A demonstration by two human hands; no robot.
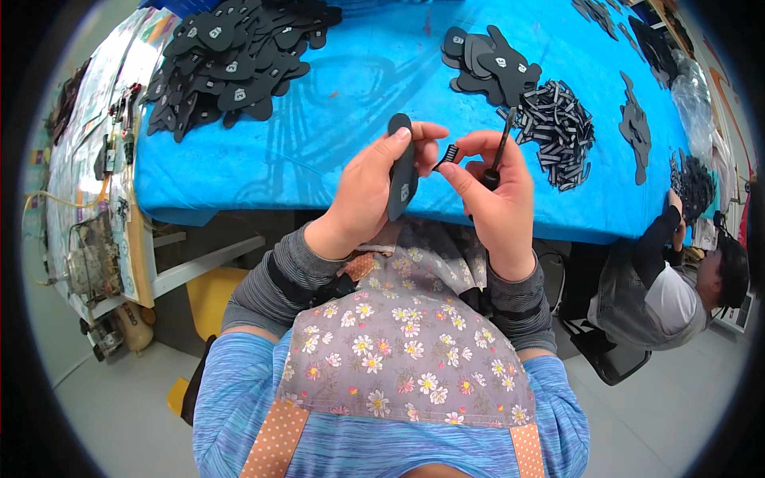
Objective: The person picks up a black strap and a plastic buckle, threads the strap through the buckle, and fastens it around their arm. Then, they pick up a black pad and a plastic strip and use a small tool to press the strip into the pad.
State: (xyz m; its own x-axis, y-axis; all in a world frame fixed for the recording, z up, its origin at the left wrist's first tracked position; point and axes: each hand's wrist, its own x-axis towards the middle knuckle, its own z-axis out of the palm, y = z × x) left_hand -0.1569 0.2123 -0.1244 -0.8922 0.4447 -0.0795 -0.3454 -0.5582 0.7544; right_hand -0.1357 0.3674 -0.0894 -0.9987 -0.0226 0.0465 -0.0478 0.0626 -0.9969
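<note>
My left hand (355,187) is closed around a flat black shaped piece (405,171) with a small pale mark near its lower end, its thumb lying on the upper part. Close to its right, my right hand (511,199) pinches a small black-and-white ribbed strip (451,153) between thumb and finger. That same hand also keeps a slim dark screwdriver-like tool (503,143) among its fingers, shaft pointing up; much of its handle is hidden. A gap shows between the strip and the black piece. Both hands are above the near edge of the blue-covered table (351,103).
A large heap of black shaped pieces (231,68) lies at the far left. Beyond my right hand are a smaller stack (494,68) and a pile of ribbed strips (558,131). More black pieces (635,127) lie farther right, near a seated person (661,287) at the table.
</note>
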